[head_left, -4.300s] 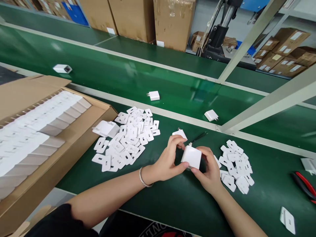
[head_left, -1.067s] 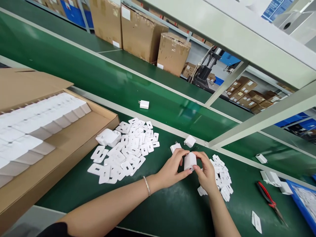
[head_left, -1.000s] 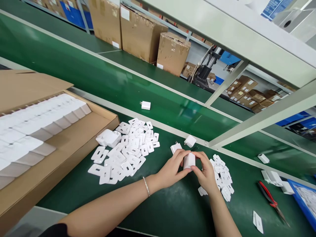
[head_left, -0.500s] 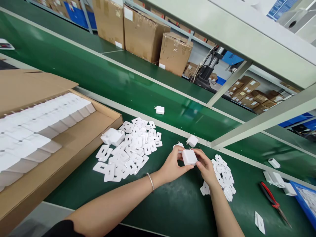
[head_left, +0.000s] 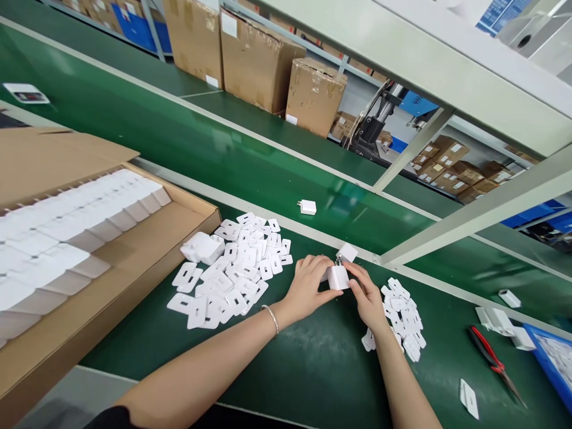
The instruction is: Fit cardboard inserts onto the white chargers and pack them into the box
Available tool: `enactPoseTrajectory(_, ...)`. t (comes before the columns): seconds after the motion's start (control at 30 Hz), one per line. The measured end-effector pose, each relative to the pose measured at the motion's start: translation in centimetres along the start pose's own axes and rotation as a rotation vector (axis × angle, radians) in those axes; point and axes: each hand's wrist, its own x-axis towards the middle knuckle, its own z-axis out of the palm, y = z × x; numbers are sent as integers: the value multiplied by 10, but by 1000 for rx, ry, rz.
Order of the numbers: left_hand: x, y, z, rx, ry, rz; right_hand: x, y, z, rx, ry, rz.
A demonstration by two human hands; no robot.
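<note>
Green conveyor belt (head_left: 187,143) runs past stacked cardboard boxes (head_left: 259,59) under a pale metal frame (head_left: 447,232).

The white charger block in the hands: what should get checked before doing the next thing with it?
1. Both hands on the white charger block: ok, left hand and right hand pinch it.
2. Prongs straight: cannot tell, too small.
3. Flat white pieces within reach: ok, left pile, right pile.
4. Red-handled pliers away from the hands: ok.
5. Another charger close behind: ok.
</note>
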Motion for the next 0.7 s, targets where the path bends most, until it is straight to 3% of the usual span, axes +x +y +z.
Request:
enactPoseTrajectory(0.17,0,-10,9,110,168,-104,9,13,6,-323,230,120)
enactPoseTrajectory(0.23,-2,-16,14,142,203,-151,13,25,6,-422,230,162)
enactPoseTrajectory(0.4,-4,-23,20,134,178,-176,14,41,2,-551,95,166)
enactPoseTrajectory(0.6,-3,-19,11,64,61,-87,13,30,5,-595,230,38)
enactPoseTrajectory(0.7,-1,-22,11,102,44,-56,15,26,9,-587,218,38)
